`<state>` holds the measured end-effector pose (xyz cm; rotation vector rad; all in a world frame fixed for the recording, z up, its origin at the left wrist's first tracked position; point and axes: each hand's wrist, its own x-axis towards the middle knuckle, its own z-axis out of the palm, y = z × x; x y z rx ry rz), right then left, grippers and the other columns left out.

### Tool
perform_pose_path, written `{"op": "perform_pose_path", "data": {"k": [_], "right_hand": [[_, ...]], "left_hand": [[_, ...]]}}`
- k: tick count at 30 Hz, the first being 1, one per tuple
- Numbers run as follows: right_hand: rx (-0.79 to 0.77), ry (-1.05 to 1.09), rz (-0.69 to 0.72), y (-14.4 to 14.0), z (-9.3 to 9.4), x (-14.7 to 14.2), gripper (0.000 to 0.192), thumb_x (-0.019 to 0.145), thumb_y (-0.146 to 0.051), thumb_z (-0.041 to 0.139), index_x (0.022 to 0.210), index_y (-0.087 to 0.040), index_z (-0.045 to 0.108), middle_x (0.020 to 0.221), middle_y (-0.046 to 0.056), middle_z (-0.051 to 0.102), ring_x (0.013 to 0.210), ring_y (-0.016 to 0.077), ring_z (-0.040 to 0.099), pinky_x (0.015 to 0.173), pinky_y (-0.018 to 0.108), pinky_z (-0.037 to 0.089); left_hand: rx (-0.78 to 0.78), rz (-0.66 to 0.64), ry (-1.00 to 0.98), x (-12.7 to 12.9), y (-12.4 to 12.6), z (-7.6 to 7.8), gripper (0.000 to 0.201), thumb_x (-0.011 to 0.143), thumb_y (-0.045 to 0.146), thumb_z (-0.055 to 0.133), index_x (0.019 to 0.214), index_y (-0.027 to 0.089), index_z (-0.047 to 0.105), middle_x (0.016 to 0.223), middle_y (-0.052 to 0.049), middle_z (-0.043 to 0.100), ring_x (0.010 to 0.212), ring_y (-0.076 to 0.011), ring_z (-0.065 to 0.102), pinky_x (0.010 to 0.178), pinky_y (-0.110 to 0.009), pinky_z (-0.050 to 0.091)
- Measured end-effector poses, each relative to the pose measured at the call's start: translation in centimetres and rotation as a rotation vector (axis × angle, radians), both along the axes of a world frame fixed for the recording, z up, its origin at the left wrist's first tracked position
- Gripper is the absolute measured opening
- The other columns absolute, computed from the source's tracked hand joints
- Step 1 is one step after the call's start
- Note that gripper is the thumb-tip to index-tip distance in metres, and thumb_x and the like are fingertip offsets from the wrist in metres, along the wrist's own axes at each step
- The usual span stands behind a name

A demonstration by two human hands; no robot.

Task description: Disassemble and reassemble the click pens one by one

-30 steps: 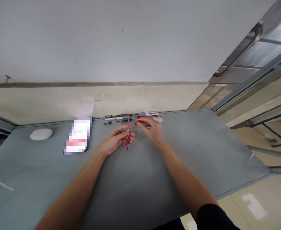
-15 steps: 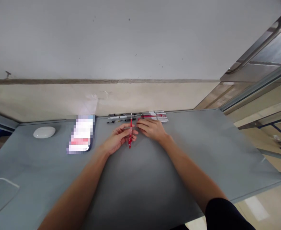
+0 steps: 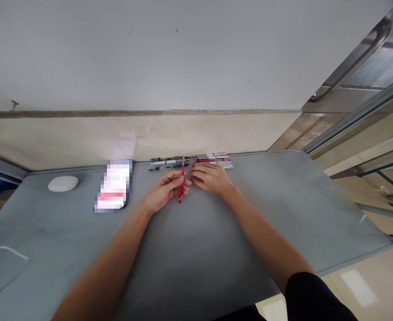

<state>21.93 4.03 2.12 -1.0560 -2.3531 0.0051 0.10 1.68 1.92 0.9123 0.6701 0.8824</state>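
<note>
Since the earlier frame, the right hand (image 3: pixel 213 178) has been drawn in from the far pens until it lies beside the left hand (image 3: pixel 164 192), fingers curled loosely, with no object seen inside them. A red pen (image 3: pixel 181 185) is pinched upright-to-slanted between the left thumb and fingertips, above the grey table (image 3: pixel 216 249). It is judged light, stiff and smooth, best gripped mid-barrel, where slipping is least likely. Just behind, a row of pens (image 3: pixel 189 161) is laid along the table's far edge, against the wall. Further left a blurred card (image 3: pixel 113 186) and a white oval object (image 3: pixel 63 183) are set apart.
</note>
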Motion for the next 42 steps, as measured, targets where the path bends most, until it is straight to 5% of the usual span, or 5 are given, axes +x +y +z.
{"op": "perform_pose_path", "data": {"k": [5, 9, 13, 23, 42], "right_hand": [[-0.175, 0.503, -0.128, -2.0, 1.1, -0.9, 0.015, 0.086, -0.038, 0.066, 0.094, -0.03, 0.076, 0.104, 0.002, 0.077, 0.101, 0.0193, 0.071, 0.091, 0.034, 0.055], [-0.514, 1.062, -0.117, -4.1, 1.9, -1.7, 0.019, 0.081, -0.044, 0.071, 0.091, -0.029, 0.076, 0.093, 0.002, 0.077, 0.091, 0.0188, 0.072, 0.084, 0.036, 0.06], [-0.68, 1.393, -0.104, -5.2, 1.6, -2.0, 0.023, 0.078, -0.047, 0.074, 0.086, -0.025, 0.074, 0.09, 0.003, 0.077, 0.092, 0.0192, 0.072, 0.082, 0.038, 0.061], [-0.691, 1.484, -0.11, -5.7, 0.6, -1.6, 0.027, 0.071, -0.041, 0.08, 0.093, -0.027, 0.071, 0.089, 0.001, 0.075, 0.09, 0.0189, 0.073, 0.072, 0.034, 0.063], [-0.751, 1.447, -0.125, -5.5, 0.2, -1.5, 0.023, 0.068, -0.039, 0.082, 0.083, -0.025, 0.071, 0.086, 0.0, 0.075, 0.079, 0.0168, 0.073, 0.062, 0.029, 0.063]], "left_hand": [[0.021, -0.013, 0.022, 0.1, -0.1, 0.0, 0.026, 0.084, 0.029, 0.074, 0.107, 0.018, 0.068, 0.089, -0.005, 0.071, 0.073, -0.0139, 0.068, 0.072, -0.028, 0.055], [0.064, -0.018, 0.044, 0.3, -0.3, 0.2, 0.029, 0.085, 0.032, 0.074, 0.11, 0.019, 0.066, 0.085, -0.003, 0.069, 0.068, -0.0129, 0.066, 0.065, -0.026, 0.053], [0.145, -0.038, 0.127, 0.7, -0.7, 0.8, 0.031, 0.086, 0.035, 0.072, 0.111, 0.018, 0.066, 0.084, -0.003, 0.068, 0.066, -0.0123, 0.064, 0.063, -0.027, 0.052], [0.392, -0.106, 0.433, 1.5, -1.8, 3.1, 0.031, 0.089, 0.037, 0.067, 0.113, 0.018, 0.071, 0.068, -0.002, 0.065, 0.058, -0.0127, 0.06, 0.048, -0.022, 0.042], [0.348, -0.083, 0.502, 1.7, -1.5, 2.4, 0.026, 0.084, 0.041, 0.07, 0.085, 0.015, 0.076, 0.067, -0.004, 0.071, 0.059, -0.0144, 0.064, 0.055, -0.024, 0.046]]}}
